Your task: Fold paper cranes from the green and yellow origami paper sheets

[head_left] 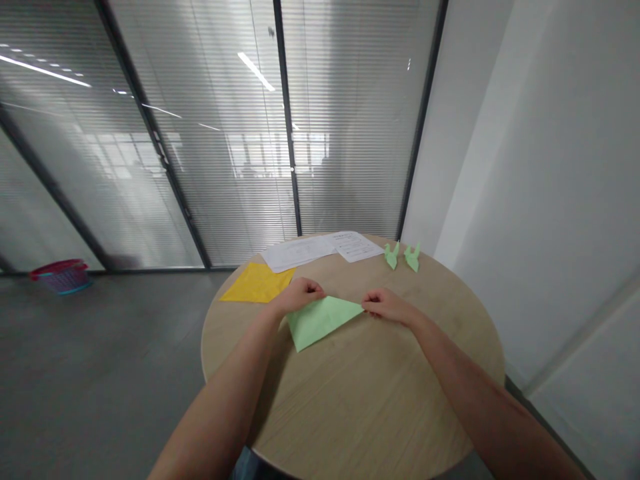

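A light green paper (320,321), folded into a triangle, lies flat on the round wooden table (360,400). My left hand (299,295) pinches the paper's upper left corner with its fingers curled. My right hand (387,307) pinches the right-hand tip of the triangle, fingers pressed together. Both forearms reach in from the near edge of the table.
A yellow paper sheet (257,283) lies left of my left hand. Two white printed sheets (320,250) rest at the table's far edge. Two small green folded paper figures (401,257) stand at the far right. Glass walls with blinds stand behind; a red basket (61,275) sits on the floor at left.
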`<state>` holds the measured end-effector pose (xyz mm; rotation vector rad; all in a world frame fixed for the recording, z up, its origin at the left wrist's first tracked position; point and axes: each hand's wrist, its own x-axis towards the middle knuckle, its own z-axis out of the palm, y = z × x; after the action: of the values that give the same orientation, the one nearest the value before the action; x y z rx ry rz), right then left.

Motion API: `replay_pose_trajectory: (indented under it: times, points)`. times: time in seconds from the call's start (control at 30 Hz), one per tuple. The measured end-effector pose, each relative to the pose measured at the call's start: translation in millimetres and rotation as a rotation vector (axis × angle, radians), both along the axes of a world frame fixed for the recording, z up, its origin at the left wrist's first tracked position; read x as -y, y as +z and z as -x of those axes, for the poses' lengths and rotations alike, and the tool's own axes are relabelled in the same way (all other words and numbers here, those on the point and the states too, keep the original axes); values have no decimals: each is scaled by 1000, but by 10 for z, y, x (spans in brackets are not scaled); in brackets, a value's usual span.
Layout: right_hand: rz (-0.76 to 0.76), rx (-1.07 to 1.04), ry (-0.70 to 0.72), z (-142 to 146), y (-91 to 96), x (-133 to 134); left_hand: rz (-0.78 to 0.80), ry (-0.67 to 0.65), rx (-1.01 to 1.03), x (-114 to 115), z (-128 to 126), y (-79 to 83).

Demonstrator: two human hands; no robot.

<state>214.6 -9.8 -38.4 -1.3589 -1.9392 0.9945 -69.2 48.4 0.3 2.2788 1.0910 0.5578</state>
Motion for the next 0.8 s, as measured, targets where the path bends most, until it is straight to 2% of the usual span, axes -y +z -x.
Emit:
replay_pose_trajectory:
  times: [0.37,0.6,0.8]
  points:
    - [33,7,-32,-97,-28,-52,17,28,16,-1,-9,1]
    - [2,-119,-100,-48,-42,-65,11,39,19,30,-31,11]
    - [12,3,21,49,-104,-47,13,-3,2,66,-78,33]
